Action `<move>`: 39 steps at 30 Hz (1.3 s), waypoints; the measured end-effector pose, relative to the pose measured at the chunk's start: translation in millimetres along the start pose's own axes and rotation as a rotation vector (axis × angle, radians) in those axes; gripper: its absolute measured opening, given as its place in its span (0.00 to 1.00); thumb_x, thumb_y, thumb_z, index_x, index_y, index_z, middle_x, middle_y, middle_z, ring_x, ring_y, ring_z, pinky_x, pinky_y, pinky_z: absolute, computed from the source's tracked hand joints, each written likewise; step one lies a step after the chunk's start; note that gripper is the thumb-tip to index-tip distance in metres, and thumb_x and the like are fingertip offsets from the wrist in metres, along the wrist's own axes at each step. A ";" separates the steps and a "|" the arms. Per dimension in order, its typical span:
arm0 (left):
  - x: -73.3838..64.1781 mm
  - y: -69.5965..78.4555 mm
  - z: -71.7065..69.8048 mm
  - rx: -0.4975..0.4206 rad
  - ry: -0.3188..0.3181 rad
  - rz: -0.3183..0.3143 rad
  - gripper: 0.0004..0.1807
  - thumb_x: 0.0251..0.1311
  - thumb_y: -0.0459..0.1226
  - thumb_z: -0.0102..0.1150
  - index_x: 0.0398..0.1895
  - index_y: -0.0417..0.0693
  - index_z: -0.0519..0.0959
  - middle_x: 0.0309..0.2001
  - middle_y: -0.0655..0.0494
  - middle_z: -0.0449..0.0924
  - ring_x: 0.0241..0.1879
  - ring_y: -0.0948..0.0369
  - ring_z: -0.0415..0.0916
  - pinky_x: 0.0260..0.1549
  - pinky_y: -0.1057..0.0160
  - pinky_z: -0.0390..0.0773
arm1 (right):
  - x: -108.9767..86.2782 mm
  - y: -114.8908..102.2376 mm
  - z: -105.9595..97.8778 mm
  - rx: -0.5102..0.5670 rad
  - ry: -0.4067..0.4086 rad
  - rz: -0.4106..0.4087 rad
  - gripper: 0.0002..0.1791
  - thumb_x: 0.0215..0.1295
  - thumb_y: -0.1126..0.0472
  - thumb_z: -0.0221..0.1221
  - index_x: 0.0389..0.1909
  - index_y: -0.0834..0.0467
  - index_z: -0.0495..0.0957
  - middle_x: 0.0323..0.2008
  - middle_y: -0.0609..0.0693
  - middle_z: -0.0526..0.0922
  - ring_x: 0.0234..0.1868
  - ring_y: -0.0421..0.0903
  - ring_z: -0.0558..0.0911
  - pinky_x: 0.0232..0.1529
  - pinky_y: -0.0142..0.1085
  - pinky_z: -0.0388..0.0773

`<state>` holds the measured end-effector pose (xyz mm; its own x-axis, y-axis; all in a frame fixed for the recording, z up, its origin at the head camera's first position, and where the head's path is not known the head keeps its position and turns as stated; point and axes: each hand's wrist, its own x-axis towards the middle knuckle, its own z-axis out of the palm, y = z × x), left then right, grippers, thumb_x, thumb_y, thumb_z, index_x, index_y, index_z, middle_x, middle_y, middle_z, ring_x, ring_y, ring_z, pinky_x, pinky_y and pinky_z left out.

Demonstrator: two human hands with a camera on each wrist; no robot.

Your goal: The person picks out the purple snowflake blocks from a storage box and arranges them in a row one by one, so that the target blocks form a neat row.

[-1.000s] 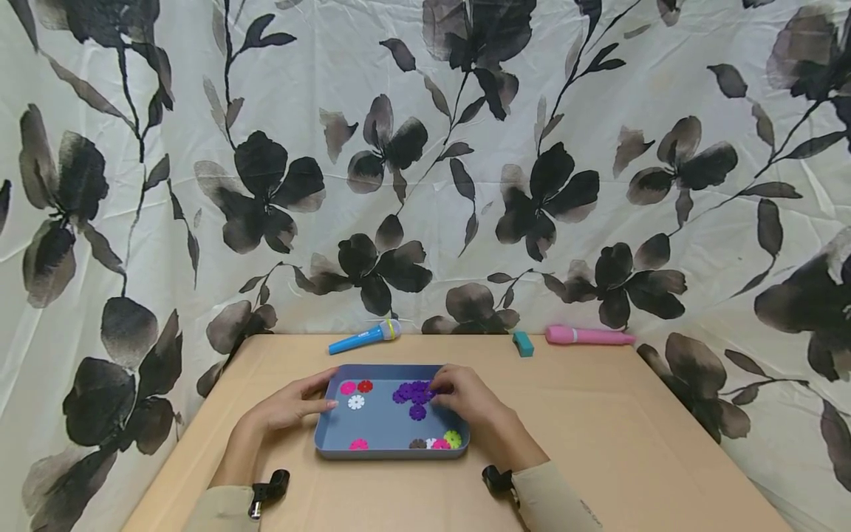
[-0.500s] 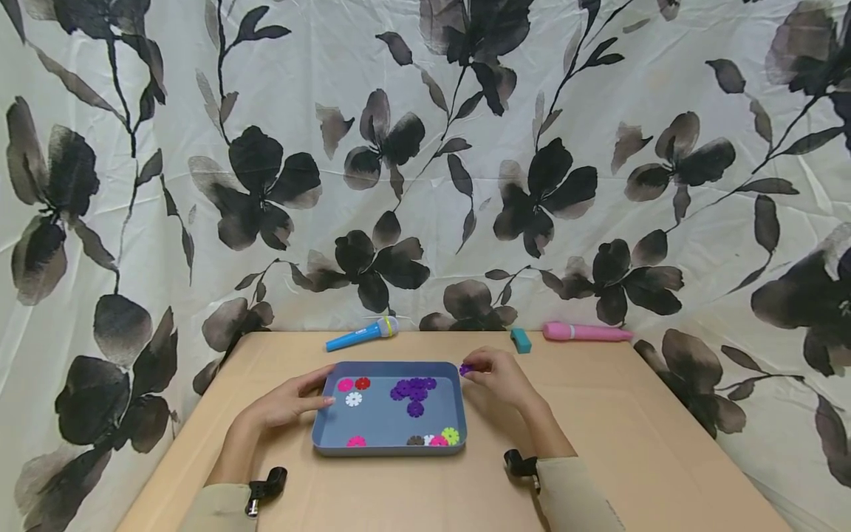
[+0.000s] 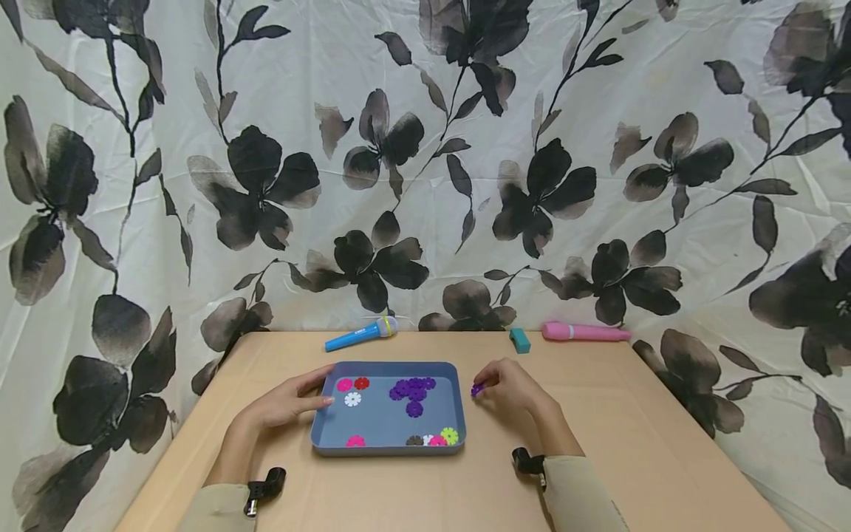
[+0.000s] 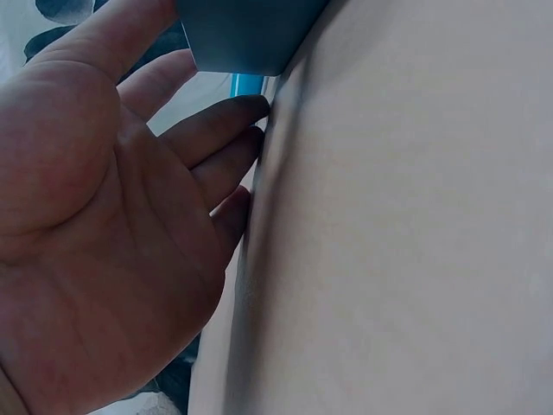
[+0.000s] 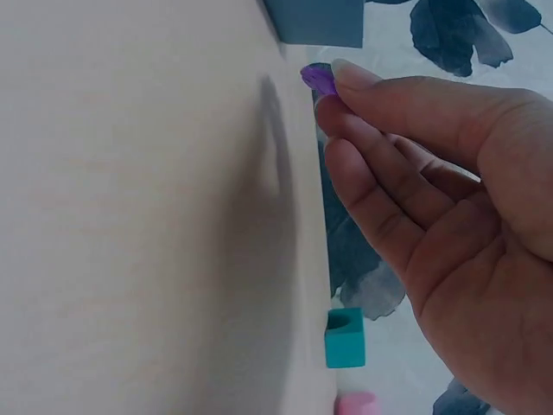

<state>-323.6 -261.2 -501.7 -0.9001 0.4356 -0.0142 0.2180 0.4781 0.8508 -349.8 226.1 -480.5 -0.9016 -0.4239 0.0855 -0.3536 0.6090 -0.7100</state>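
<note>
Placing seems the step, lowering the next move: right hand [image 3: 515, 388] pinches a purple flower-shaped piece [image 3: 476, 390] beside the blue-grey rectangular tray [image 3: 379, 420], clearance over the tan bench [image 3: 631, 414] unclear; left hand [image 3: 282, 403], fingers extended, steadies the tray.

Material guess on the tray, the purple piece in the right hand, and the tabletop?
Tray: probably molded plastic, matte blue-gray; uniform color, rounded corners. Purple piece: likely plastic, given its solid saturated color; finish too small to judge. Tabletop: maybe wood laminate or a covering; smooth, tan, low sheen.
</note>
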 end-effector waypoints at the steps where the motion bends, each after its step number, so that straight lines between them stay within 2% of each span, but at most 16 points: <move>1: -0.1 -0.3 0.2 -0.003 -0.001 0.001 0.44 0.70 0.46 0.66 0.83 0.46 0.56 0.83 0.43 0.54 0.82 0.41 0.48 0.78 0.41 0.52 | -0.4 0.9 0.9 -0.001 -0.005 0.011 0.10 0.59 0.74 0.70 0.41 0.63 0.89 0.38 0.53 0.91 0.39 0.42 0.85 0.44 0.34 0.84; 5: 0.0 -1.3 0.9 -0.009 0.001 0.005 0.44 0.70 0.46 0.66 0.83 0.45 0.56 0.82 0.42 0.54 0.82 0.41 0.50 0.77 0.41 0.53 | -0.4 2.6 4.5 0.006 -0.022 0.055 0.09 0.58 0.71 0.73 0.40 0.61 0.89 0.37 0.51 0.90 0.38 0.44 0.83 0.42 0.36 0.82; 12: 0.1 -0.3 0.6 0.000 0.004 -0.004 0.44 0.70 0.46 0.66 0.83 0.47 0.57 0.82 0.44 0.54 0.82 0.41 0.49 0.78 0.41 0.53 | 3.9 7.0 11.3 0.019 -0.078 0.021 0.12 0.56 0.71 0.74 0.42 0.63 0.88 0.36 0.54 0.88 0.32 0.44 0.79 0.30 0.31 0.79; 22: -0.7 0.5 1.2 -0.014 0.007 -0.004 0.44 0.70 0.45 0.66 0.83 0.46 0.56 0.82 0.43 0.54 0.82 0.41 0.49 0.78 0.41 0.53 | 5.1 5.4 15.1 0.011 -0.103 -0.002 0.10 0.57 0.73 0.72 0.40 0.65 0.87 0.34 0.55 0.87 0.31 0.44 0.78 0.30 0.30 0.77; 28: -1.6 -0.4 1.6 -0.005 0.011 -0.004 0.45 0.69 0.48 0.67 0.83 0.46 0.57 0.82 0.43 0.54 0.82 0.40 0.50 0.78 0.40 0.53 | 4.0 3.5 15.9 -0.001 -0.097 0.023 0.08 0.59 0.71 0.72 0.40 0.62 0.87 0.34 0.52 0.88 0.32 0.43 0.79 0.32 0.32 0.79; 30: -2.0 -0.5 1.7 -0.005 0.010 -0.006 0.45 0.68 0.49 0.67 0.83 0.47 0.57 0.82 0.43 0.55 0.82 0.40 0.50 0.78 0.40 0.53 | 3.5 0.7 15.6 -0.013 -0.049 0.051 0.07 0.63 0.68 0.71 0.41 0.59 0.87 0.35 0.49 0.87 0.34 0.44 0.80 0.36 0.33 0.79; 33: -2.2 -0.3 1.7 -0.006 0.008 -0.006 0.45 0.69 0.49 0.67 0.83 0.48 0.57 0.82 0.43 0.54 0.82 0.40 0.49 0.78 0.39 0.53 | 4.4 -7.4 14.0 -0.010 0.078 0.052 0.09 0.67 0.62 0.69 0.47 0.56 0.87 0.41 0.49 0.86 0.40 0.44 0.80 0.42 0.35 0.79; 36: -2.0 0.2 1.4 -0.010 0.008 -0.009 0.44 0.69 0.48 0.67 0.83 0.49 0.57 0.82 0.43 0.54 0.82 0.40 0.49 0.78 0.39 0.53 | 6.5 -18.5 11.7 0.014 0.203 -0.003 0.14 0.69 0.59 0.69 0.53 0.54 0.86 0.48 0.53 0.86 0.43 0.44 0.80 0.46 0.36 0.80; 39: -1.6 0.2 1.0 -0.004 0.007 -0.006 0.44 0.69 0.47 0.66 0.83 0.49 0.57 0.82 0.43 0.54 0.82 0.40 0.49 0.78 0.39 0.53 | 8.5 -31.8 10.1 0.050 0.267 -0.063 0.15 0.69 0.61 0.69 0.55 0.54 0.85 0.50 0.56 0.86 0.43 0.45 0.81 0.47 0.36 0.81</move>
<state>-321.7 -261.0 -502.1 -0.9040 0.4271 -0.0159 0.2108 0.4780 0.8527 -343.6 196.4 -464.3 -0.9144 -0.2643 0.3066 -0.4041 0.5502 -0.7308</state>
